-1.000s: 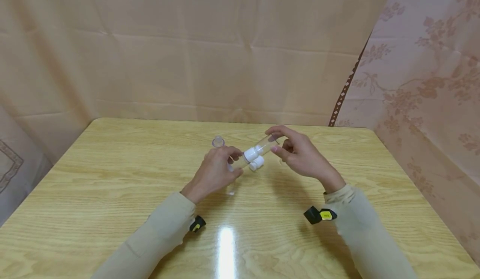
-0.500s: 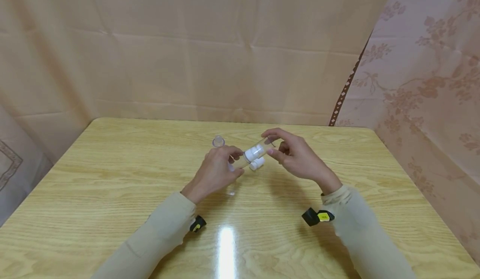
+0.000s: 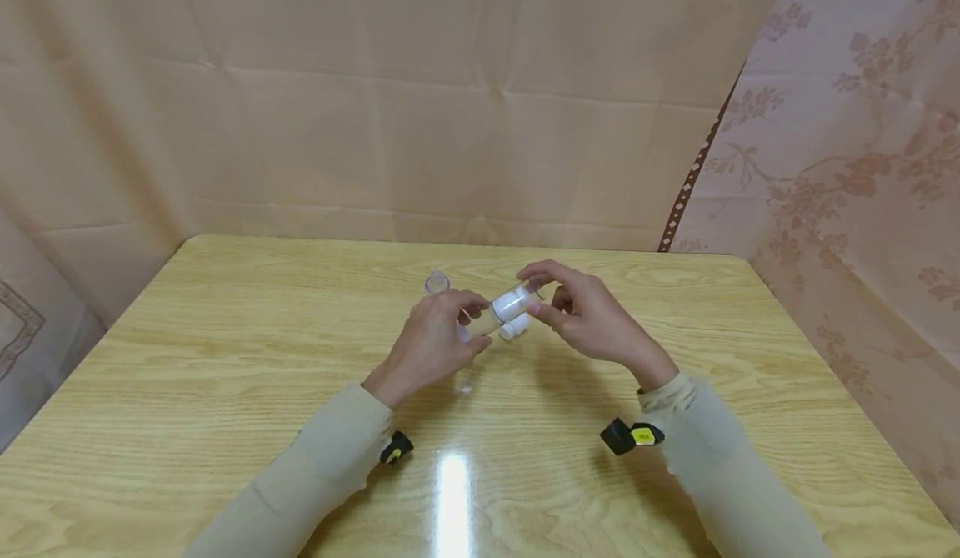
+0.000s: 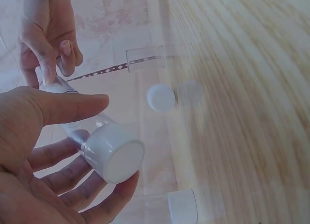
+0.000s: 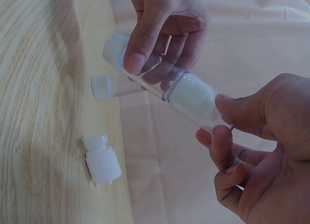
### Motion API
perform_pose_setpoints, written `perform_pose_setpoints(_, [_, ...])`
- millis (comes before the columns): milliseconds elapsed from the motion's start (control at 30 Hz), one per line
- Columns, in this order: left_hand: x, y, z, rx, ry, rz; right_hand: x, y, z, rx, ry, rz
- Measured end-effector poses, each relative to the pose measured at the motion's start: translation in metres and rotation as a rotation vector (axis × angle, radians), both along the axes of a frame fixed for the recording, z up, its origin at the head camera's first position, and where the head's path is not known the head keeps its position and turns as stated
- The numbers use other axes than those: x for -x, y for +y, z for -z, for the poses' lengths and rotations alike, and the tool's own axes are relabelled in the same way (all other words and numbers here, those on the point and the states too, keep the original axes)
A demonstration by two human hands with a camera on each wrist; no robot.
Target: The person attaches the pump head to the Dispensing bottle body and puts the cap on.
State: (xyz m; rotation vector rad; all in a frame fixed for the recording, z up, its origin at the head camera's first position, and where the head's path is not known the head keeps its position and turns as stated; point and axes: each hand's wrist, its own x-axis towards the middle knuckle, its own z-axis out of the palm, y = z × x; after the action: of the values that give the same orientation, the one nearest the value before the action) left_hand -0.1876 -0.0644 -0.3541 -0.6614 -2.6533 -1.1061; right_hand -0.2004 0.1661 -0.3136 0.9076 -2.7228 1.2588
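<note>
My left hand (image 3: 431,337) holds the clear cylindrical bottle (image 5: 150,81) round its body, its white base (image 4: 116,153) towards my palm side. With finger and thumb my right hand (image 3: 596,320) grips a clear cap (image 5: 193,102) at the bottle's other end. The white pump top shows through the cap, which meets the ring at the bottle's neck. Bottle and cap are held tilted above the table. A loose white pump top (image 5: 102,161) is on the table below them.
A second clear bottle (image 3: 437,283) with a white base (image 4: 183,206) stands behind my left hand, partly hidden. Another clear cylinder (image 4: 145,59) stands on the table in the left wrist view. The wooden table (image 3: 262,308) meets a beige curtain (image 3: 337,124) behind.
My right hand has moved left and slightly down, sliding the clear cap over the white pump top to the bottle's neck. The left hand has barely moved.
</note>
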Motion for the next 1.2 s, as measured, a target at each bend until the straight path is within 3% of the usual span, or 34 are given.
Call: perform_pose_setpoints(1200, [-0.0008,-0.0015,0.0014,0.024,0.061,0.03,-0.0018,-0.0056,0.0045,-0.032,0.006,0.018])
